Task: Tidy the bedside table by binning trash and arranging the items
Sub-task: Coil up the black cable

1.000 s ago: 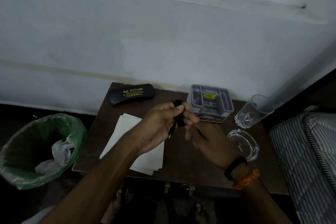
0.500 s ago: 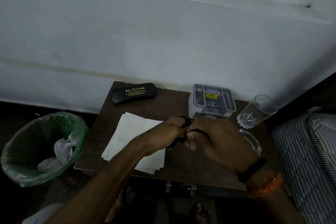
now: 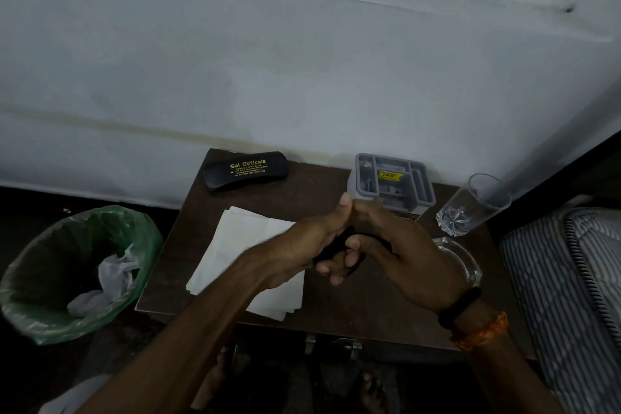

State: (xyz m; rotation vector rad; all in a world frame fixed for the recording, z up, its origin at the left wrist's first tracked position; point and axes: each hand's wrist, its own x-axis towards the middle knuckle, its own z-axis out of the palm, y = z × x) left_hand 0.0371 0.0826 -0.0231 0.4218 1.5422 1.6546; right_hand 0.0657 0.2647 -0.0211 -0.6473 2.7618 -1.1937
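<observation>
My left hand (image 3: 302, 242) and my right hand (image 3: 400, 255) meet above the middle of the dark wooden bedside table (image 3: 366, 309). Both close around a small black item (image 3: 336, 247), perhaps a coiled cable, mostly hidden by my fingers. Under my left forearm lies a stack of white paper sheets (image 3: 235, 245). A black spectacle case (image 3: 245, 170) with gold lettering rests at the table's back left. A grey plastic organiser (image 3: 393, 181) stands at the back, just beyond my hands.
A green-lined bin (image 3: 40, 279) holding crumpled white paper stands on the floor at the left. A clear drinking glass (image 3: 473, 205) and a glass ashtray (image 3: 463, 262) sit at the table's right. A striped mattress (image 3: 571, 296) borders the right. My feet show below the table.
My hands dropped from near the organiser toward the table's middle and closed together; the black item, plainly seen in my left fingers a second ago, is now mostly covered by both hands.
</observation>
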